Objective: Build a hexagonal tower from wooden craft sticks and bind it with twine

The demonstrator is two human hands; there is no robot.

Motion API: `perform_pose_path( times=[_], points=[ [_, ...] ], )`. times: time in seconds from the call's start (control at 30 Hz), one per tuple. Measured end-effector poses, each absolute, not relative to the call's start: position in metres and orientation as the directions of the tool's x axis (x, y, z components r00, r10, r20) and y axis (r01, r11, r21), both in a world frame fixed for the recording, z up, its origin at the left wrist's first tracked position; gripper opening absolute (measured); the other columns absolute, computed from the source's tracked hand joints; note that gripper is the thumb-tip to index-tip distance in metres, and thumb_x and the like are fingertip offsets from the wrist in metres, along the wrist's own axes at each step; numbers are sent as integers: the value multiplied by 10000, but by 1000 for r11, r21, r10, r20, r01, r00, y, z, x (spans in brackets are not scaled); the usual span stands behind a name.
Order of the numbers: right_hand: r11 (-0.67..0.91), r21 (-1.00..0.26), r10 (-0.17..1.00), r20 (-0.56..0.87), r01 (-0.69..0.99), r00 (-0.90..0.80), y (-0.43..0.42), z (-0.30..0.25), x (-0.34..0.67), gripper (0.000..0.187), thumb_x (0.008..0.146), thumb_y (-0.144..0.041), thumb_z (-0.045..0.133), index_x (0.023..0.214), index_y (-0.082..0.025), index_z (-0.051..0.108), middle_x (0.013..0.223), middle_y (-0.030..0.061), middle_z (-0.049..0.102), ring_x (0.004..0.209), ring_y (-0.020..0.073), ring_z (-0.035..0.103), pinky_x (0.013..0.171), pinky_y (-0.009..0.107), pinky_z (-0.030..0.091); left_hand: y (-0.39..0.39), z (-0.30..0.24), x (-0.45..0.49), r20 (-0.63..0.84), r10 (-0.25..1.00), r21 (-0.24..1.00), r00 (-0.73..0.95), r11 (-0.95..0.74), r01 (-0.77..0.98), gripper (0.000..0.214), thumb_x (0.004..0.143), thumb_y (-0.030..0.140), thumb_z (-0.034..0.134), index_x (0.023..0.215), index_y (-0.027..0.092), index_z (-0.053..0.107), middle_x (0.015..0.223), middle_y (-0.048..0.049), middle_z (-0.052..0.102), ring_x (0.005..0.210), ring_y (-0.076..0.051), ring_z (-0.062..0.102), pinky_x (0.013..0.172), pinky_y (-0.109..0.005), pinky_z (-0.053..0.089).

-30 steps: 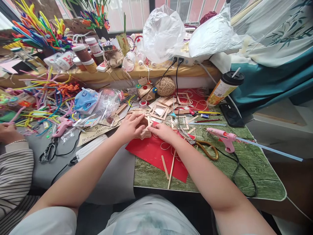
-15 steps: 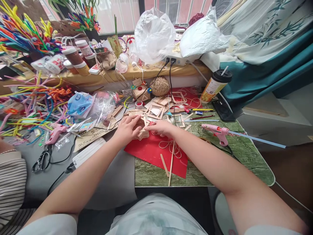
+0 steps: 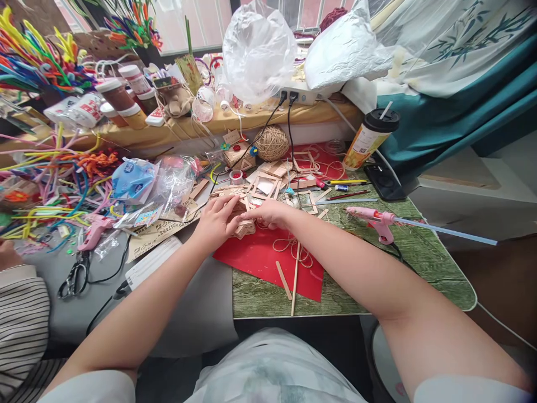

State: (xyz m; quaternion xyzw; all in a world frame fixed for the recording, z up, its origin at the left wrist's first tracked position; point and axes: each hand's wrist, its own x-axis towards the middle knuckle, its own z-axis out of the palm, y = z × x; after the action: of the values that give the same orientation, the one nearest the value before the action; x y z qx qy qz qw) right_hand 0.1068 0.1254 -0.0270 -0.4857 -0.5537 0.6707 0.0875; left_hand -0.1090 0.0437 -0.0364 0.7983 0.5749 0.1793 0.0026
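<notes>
A small box of stacked wooden craft sticks [image 3: 245, 229] stands at the back edge of a red sheet [image 3: 260, 258]. My left hand [image 3: 217, 219] is wrapped round its left side, fingers over the top and thumb at the front. My right hand [image 3: 271, 214] meets the right side, index finger stretched along the top edge and the other fingers curled under, partly hidden. Just behind lie square stick frames [image 3: 266, 186]. Below my right wrist are a loop of twine [image 3: 308, 257], a thin wooden rod [image 3: 296, 280] and a loose craft stick [image 3: 283, 280].
A pink glue gun [image 3: 380, 221] lies at right, near a lidded cup [image 3: 371, 140] and a phone [image 3: 385, 182]. Scissors [image 3: 74, 277], another pink glue gun [image 3: 95, 232] and pipe cleaners [image 3: 50, 190] are at left. Another person's striped sleeve [image 3: 23, 313] shows there.
The view has shifted slightly. My right index finger reaches a little further left over the craft-stick box. My left hand keeps its place on the box.
</notes>
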Motion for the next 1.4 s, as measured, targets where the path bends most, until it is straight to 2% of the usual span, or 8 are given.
perform_pose_path(
  times=[0.2,0.33,0.47,0.57,0.93,1.1,1.23,1.4],
  points=[
    [-278,-818,703,-531,504,-473,118,-12,105,521,771,-541,898,705,-224,490,566,-59,425,503,88,341,450,251,206,44,-41,-111,298,915,205,271,-339,918,622,1081,514,488,1654,281,433,1626,-107,508,1472,-353,450,1257,-546,359],
    [-410,-784,663,-608,467,-438,119,-4,103,527,835,-639,816,732,-218,516,572,-56,445,498,83,318,455,244,199,44,-43,-112,290,921,217,260,-328,920,625,1065,477,521,1660,311,420,1637,-88,501,1469,-355,451,1254,-560,360],
    [-501,-797,662,-604,337,-444,121,-3,99,366,869,-473,842,842,-208,591,583,-71,491,500,76,344,465,222,232,44,-44,-113,300,917,213,261,-331,919,629,1066,472,514,1663,306,412,1643,-88,496,1470,-356,448,1258,-560,357],
    [-522,-787,645,-616,328,-452,125,-6,98,303,880,-393,843,860,-195,615,578,-75,508,486,63,336,464,206,268,43,-44,-113,305,914,201,266,-335,920,621,1069,464,508,1661,299,416,1646,-88,495,1470,-352,448,1262,-554,352],
    [-555,-766,597,-638,323,-486,139,-21,95,529,682,-571,972,892,-203,655,600,-76,537,470,44,250,429,203,185,38,-47,-111,340,910,210,237,-319,924,620,1072,458,480,1663,279,415,1646,-102,492,1486,-352,426,1265,-548,333],
    [-508,-786,652,-618,351,-440,140,-19,94,610,552,-496,1047,946,-204,685,673,-59,602,546,70,414,486,218,274,37,-48,-111,358,908,204,218,-304,931,623,1066,451,483,1659,271,424,1642,-103,502,1484,-353,435,1264,-544,331],
    [-369,-804,752,-553,467,-359,136,-10,92,664,498,-472,1063,982,-182,712,749,-25,654,730,142,577,596,245,399,36,-49,-110,369,906,201,209,-297,933,616,1067,459,485,1647,257,445,1634,-108,515,1473,-356,448,1261,-543,325],
    [-307,-809,758,-527,502,-386,133,-3,87,601,528,-454,1060,919,-175,699,775,-9,662,712,134,568,580,242,409,36,-50,-110,391,896,189,210,-302,934,609,1067,451,496,1639,248,454,1626,-108,524,1475,-353,451,1255,-536,330]
  ],
)
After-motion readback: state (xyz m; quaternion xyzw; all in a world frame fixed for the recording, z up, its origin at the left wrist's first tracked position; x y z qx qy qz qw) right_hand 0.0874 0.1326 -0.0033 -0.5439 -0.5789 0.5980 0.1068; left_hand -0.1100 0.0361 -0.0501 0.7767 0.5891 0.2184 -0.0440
